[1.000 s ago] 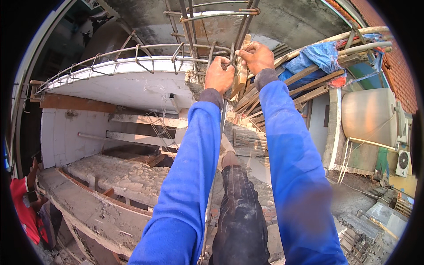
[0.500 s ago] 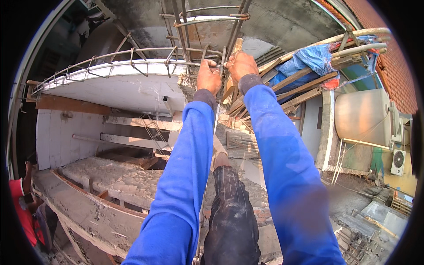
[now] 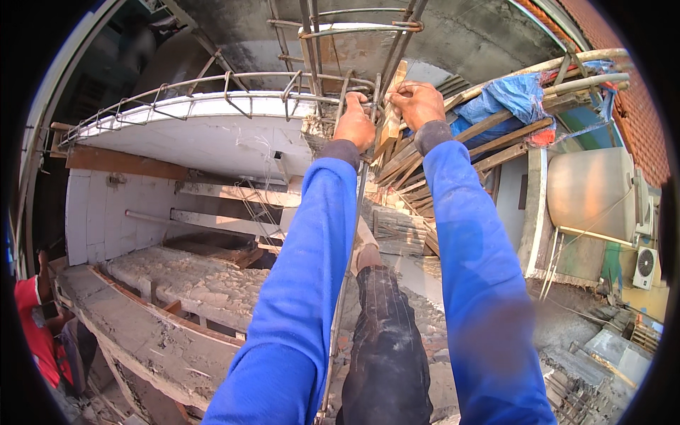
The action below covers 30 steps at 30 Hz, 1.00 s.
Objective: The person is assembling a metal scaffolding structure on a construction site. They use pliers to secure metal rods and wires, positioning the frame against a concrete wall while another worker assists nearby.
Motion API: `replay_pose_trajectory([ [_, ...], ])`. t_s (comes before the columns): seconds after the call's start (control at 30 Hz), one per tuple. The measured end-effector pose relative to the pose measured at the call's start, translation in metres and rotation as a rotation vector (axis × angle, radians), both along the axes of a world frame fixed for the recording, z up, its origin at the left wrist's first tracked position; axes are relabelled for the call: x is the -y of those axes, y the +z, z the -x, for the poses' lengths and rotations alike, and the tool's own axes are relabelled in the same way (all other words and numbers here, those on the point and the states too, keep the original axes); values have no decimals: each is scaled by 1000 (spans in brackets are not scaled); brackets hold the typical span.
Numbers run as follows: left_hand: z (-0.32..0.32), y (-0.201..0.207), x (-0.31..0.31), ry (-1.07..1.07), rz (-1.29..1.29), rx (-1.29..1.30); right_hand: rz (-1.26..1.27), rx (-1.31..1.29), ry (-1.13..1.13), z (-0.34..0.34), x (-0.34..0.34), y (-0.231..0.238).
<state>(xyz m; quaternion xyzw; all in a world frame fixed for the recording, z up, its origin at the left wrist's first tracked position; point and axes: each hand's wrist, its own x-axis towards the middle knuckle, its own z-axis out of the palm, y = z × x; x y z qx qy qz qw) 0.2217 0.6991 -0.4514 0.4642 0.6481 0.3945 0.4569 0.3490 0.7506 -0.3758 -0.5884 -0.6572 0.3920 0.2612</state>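
Note:
My left hand (image 3: 355, 127) is raised among the upright steel bars, fingers curled against them; whatever they hold is hidden. Just right of it, my right hand (image 3: 421, 105) is closed in a pinch, thumb and fingertips together. Anything between those fingertips is too small to make out. A narrow gap with an upright steel bar (image 3: 376, 99) separates the hands. Behind my right hand stands a pale wooden board (image 3: 391, 124). Out to the left runs a long reinforcing bar cage (image 3: 191, 100) with bent stirrups, meeting the upright bars near my left hand.
A white wall panel (image 3: 205, 138) lies under the cage. To the right are stacked timber (image 3: 496, 145), a blue tarp (image 3: 506, 99) and a large round tank (image 3: 591, 188). Below stretches a rough concrete ledge (image 3: 163, 354). A person in red (image 3: 44, 329) is at the lower left.
My right hand has drawn away from the upright bars to the right, widening the gap between my hands. My left hand stays at the bars. The whole view has shifted slightly.

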Motion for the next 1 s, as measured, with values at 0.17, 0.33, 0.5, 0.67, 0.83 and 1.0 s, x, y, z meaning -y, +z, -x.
replay_pose_trajectory([
  [0.17,-2,10,4,29,6,-223,86,76,-40,10,3,8],
  [0.33,3,11,5,105,21,224,-141,424,54,16,1,8],
  [0.5,-5,10,5,243,-42,172,-48,274,-13,18,10,8],
  [0.67,-8,12,2,242,-75,204,-246,284,-48,24,21,-15],
  [0.83,-18,3,-5,250,-109,346,-271,454,-107,26,12,-23],
  [1.0,-1,-10,4,272,-216,72,-107,499,26,39,34,5],
])
